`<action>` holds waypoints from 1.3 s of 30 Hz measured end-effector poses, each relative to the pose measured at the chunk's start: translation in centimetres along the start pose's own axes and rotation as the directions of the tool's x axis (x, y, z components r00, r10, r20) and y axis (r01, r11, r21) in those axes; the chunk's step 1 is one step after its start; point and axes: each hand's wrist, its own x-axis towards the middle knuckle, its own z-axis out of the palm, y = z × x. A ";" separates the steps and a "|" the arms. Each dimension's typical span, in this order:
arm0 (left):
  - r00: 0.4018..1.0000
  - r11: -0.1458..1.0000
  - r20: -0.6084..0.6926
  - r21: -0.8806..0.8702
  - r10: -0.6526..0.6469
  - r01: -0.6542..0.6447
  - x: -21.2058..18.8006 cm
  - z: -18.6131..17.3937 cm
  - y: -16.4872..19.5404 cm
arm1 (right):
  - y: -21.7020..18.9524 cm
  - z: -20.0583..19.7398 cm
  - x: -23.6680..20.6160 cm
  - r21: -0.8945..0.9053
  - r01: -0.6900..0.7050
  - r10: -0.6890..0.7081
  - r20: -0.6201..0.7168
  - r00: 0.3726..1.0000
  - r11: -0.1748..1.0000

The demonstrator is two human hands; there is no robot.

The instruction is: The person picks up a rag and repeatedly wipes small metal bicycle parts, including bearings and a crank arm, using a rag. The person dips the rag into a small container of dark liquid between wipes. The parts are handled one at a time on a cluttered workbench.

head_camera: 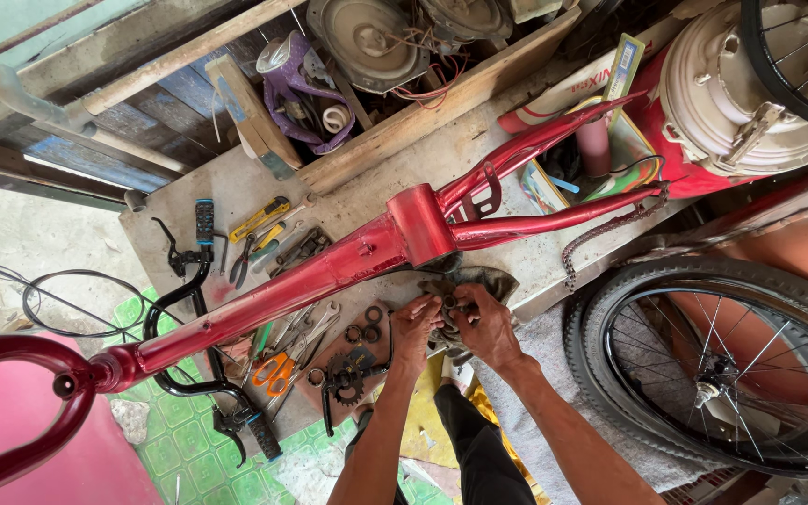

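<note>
Working under the red frame (329,271), both hands meet on a small dark ring-shaped part (448,305), probably a bearing or cup, held over a grey rag (479,281) just below the frame's bottom shell. Left hand (415,323): fingers pressed together in a pinch on the part's near edge. Right hand (483,327): fingers curled round the far side, thumb on top. Between the two grips the part sits level as far as I can tell; detail is too small to say more.

Handling, as a judgement: the part is stiff steel, small, light, likely greasy and so slippery; best taken by its outer rim, with the rag beneath to catch it. The frame is rigid and heavier, lying across the counter (479,140) above both grips.

Left of the grips: loose rings (367,327), a crank (348,374), orange-handled pliers (276,369), spanners (310,332), black handlebars (194,309). Right of the grips: a wheel (713,365).

Containers: a wooden box (441,93) beyond the frame holds motor parts and tangled wire; a red-and-cream cooler (750,93) stands closed, contents hidden.
</note>
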 end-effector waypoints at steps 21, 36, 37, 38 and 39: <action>0.985 0.992 0.123 0.014 0.124 -0.127 -0.9 0.6 0.5 | -0.4 -0.6 -0.2 -0.032 0.129 -0.127 0.045 0.991 0.991; 0.980 0.993 0.195 0.120 -0.032 0.009 -2.1 1.7 3.2 | -0.1 -0.4 0.2 -0.118 0.235 -0.228 0.069 0.971 0.965; 0.980 0.994 0.197 0.106 -0.004 -0.017 -2.0 1.7 3.2 | -0.1 -0.3 0.2 -0.140 0.251 -0.241 0.083 0.967 0.958; 0.980 0.995 0.196 0.091 0.024 -0.042 -1.8 1.7 3.1 | 0.0 -0.3 0.1 -0.162 0.266 -0.253 0.099 0.963 0.950; 0.979 0.995 0.195 0.075 0.053 -0.069 -1.7 1.7 3.0 | 0.0 -0.3 0.1 -0.158 0.250 -0.234 0.114 0.966 0.955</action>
